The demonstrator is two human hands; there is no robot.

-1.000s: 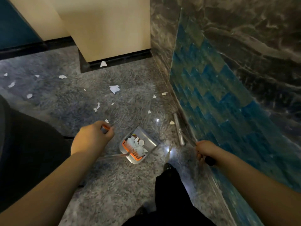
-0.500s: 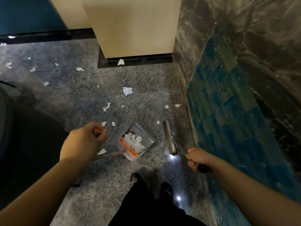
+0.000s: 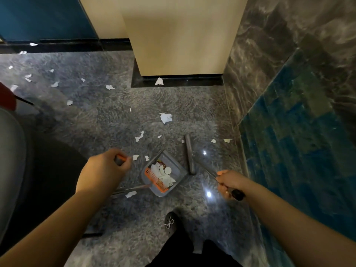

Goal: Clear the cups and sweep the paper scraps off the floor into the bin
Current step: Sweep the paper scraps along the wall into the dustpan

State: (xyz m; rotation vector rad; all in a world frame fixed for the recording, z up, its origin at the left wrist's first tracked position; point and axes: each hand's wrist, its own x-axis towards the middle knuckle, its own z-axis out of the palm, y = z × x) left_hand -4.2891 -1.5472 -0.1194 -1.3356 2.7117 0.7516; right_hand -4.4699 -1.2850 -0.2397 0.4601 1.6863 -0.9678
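Left hand: my left hand (image 3: pixel 105 170) is curled tight round the orange-tipped handle (image 3: pixel 121 157) of the dustpan; the fingers wrap it fully.
Loose scraps, left: white paper scraps (image 3: pixel 69 102) lie scattered over the grey speckled floor (image 3: pixel 96 122), several near the dark skirting at upper left.
Dustpan: I see the grey dustpan (image 3: pixel 174 168) resting on the floor between my two hands, with an orange comb edge (image 3: pixel 154 179) along its near side. Its metal shaft runs back toward my left arm.
Dustpan contents: a heap of white paper pieces (image 3: pixel 163 174) lies inside the pan.
Nearby scraps: one scrap (image 3: pixel 131 194) lies just beside the shaft; a larger one (image 3: pixel 166 118) lies farther out.
Broom: the broom head (image 3: pixel 189 155) lies on the floor just right of the pan.
Right hand: my right hand (image 3: pixel 228 183) grips the broom's thin handle, fingers closed round a black grip (image 3: pixel 238 195).
Wall: tiled blue and marble wall (image 3: pixel 289 112) stands at the right.
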